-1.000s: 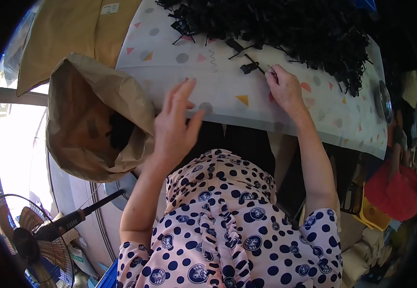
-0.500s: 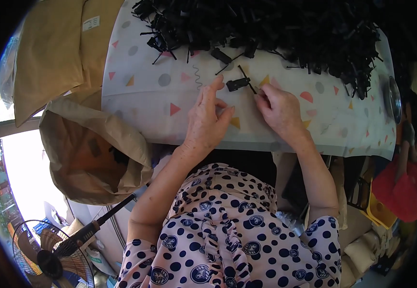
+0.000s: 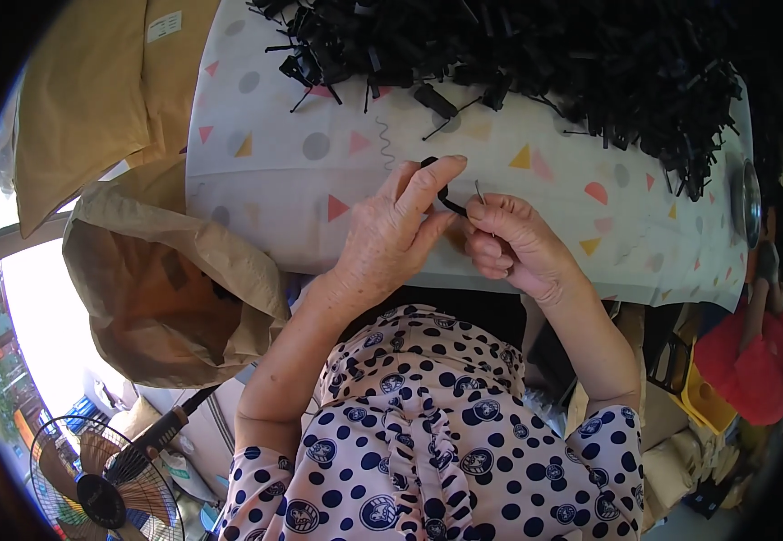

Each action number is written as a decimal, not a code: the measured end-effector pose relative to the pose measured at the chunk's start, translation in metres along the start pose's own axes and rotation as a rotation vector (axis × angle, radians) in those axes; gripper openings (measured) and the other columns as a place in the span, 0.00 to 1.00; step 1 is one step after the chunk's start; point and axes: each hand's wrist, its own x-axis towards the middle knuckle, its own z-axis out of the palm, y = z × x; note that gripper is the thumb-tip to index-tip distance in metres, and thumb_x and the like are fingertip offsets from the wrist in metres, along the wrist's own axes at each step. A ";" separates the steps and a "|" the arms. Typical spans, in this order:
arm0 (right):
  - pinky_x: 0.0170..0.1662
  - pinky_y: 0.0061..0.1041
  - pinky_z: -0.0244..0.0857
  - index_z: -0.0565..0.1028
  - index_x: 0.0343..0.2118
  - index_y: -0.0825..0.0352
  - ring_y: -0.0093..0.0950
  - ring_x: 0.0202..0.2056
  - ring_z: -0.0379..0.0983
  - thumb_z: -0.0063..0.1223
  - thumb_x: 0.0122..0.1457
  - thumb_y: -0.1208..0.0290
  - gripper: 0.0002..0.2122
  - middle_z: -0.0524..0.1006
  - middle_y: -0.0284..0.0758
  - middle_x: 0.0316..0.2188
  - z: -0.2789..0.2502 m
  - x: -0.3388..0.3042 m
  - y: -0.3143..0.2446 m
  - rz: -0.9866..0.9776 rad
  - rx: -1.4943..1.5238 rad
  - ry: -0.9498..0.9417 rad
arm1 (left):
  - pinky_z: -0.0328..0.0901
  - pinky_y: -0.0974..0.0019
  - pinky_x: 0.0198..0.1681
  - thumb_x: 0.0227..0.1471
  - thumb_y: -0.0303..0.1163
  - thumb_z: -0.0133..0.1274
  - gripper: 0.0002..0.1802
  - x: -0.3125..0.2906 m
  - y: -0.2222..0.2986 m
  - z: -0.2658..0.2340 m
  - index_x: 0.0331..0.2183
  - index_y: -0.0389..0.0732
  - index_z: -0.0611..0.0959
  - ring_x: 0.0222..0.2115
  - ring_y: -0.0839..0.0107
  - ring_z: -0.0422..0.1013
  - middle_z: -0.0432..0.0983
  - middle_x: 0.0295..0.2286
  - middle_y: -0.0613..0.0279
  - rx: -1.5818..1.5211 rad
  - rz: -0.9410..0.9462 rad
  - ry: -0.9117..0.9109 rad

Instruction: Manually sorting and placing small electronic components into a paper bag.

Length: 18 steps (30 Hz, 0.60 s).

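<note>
A small black plastic part (image 3: 451, 206) is between my two hands above the table's near half, largely hidden by fingers. My left hand (image 3: 391, 216) is closed around one end of it, index finger stretched over the top and thumb below. My right hand (image 3: 516, 242) pinches the other end between thumb and fingertips. A thin dark stem (image 3: 479, 189) sticks up beside the right thumb; whether it belongs to the same part I cannot tell. Beyond my hands, a loose black part with thin stems (image 3: 436, 101) lies at the edge of a large pile of similar black parts (image 3: 536, 63).
The table wears a white cloth (image 3: 265, 216) with coloured shapes. An open brown paper bag (image 3: 94, 298) stands at its left edge, below larger brown sacks (image 3: 85, 99). A fan (image 3: 103, 500) is at lower left. A round metal dish (image 3: 751, 203) sits at the right edge.
The black part, earlier in view beyond my left fingertips, is now gripped between both hands and mostly covered. My right hand has turned and come closer to the left. The view has shifted slightly.
</note>
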 end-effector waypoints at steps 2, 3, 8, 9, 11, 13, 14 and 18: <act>0.13 0.15 0.44 0.70 0.24 0.61 0.14 0.12 0.51 0.51 0.60 0.64 0.10 0.62 0.25 0.12 0.006 0.001 0.003 -0.042 -0.052 0.049 | 0.68 0.65 0.25 0.42 0.20 0.56 0.34 -0.004 0.000 0.003 0.53 0.46 0.68 0.27 0.63 0.72 0.69 0.34 0.57 0.053 -0.003 0.032; 0.13 0.15 0.44 0.70 0.24 0.61 0.14 0.12 0.51 0.51 0.60 0.64 0.10 0.62 0.25 0.12 0.008 0.003 0.005 -0.037 -0.052 0.051 | 0.68 0.63 0.23 0.42 0.22 0.55 0.35 -0.005 0.000 0.004 0.54 0.50 0.67 0.25 0.59 0.70 0.67 0.32 0.59 0.109 -0.001 0.063; 0.13 0.15 0.45 0.71 0.25 0.60 0.14 0.12 0.52 0.51 0.60 0.61 0.11 0.62 0.25 0.12 0.018 0.014 0.010 -0.063 0.065 0.065 | 0.67 0.61 0.24 0.44 0.19 0.52 0.33 -0.007 0.001 0.001 0.54 0.50 0.68 0.25 0.57 0.70 0.68 0.32 0.56 0.171 0.017 0.070; 0.13 0.15 0.45 0.71 0.25 0.60 0.14 0.12 0.52 0.51 0.60 0.61 0.11 0.62 0.25 0.12 0.018 0.016 0.012 -0.062 0.065 0.065 | 0.66 0.61 0.26 0.44 0.17 0.50 0.33 -0.007 0.001 0.000 0.54 0.49 0.69 0.26 0.55 0.70 0.70 0.33 0.54 0.191 0.018 0.058; 0.14 0.14 0.44 0.71 0.29 0.61 0.14 0.12 0.52 0.48 0.61 0.57 0.12 0.63 0.26 0.14 0.017 0.021 0.017 -0.114 0.043 0.037 | 0.66 0.62 0.25 0.46 0.18 0.49 0.32 -0.007 -0.003 0.001 0.54 0.48 0.68 0.25 0.56 0.70 0.69 0.32 0.54 0.118 0.043 0.087; 0.15 0.14 0.45 0.71 0.33 0.62 0.14 0.13 0.52 0.45 0.62 0.56 0.13 0.64 0.26 0.15 0.021 0.021 0.016 -0.189 -0.048 0.058 | 0.67 0.63 0.25 0.47 0.18 0.49 0.31 -0.007 -0.002 0.003 0.54 0.47 0.67 0.25 0.57 0.71 0.69 0.31 0.55 0.044 0.069 0.113; 0.16 0.13 0.45 0.70 0.37 0.63 0.14 0.14 0.53 0.43 0.63 0.54 0.15 0.64 0.26 0.16 0.023 0.021 0.016 -0.265 -0.137 0.079 | 0.67 0.65 0.26 0.50 0.19 0.47 0.28 -0.010 0.002 0.004 0.54 0.44 0.67 0.25 0.61 0.71 0.69 0.30 0.55 -0.107 -0.059 0.155; 0.19 0.12 0.46 0.67 0.46 0.66 0.13 0.17 0.55 0.38 0.65 0.53 0.19 0.64 0.26 0.17 0.034 0.023 0.018 -0.393 -0.472 0.165 | 0.65 0.69 0.30 0.56 0.20 0.43 0.22 -0.015 -0.003 0.008 0.53 0.38 0.66 0.26 0.71 0.68 0.71 0.29 0.56 -0.492 -0.223 0.227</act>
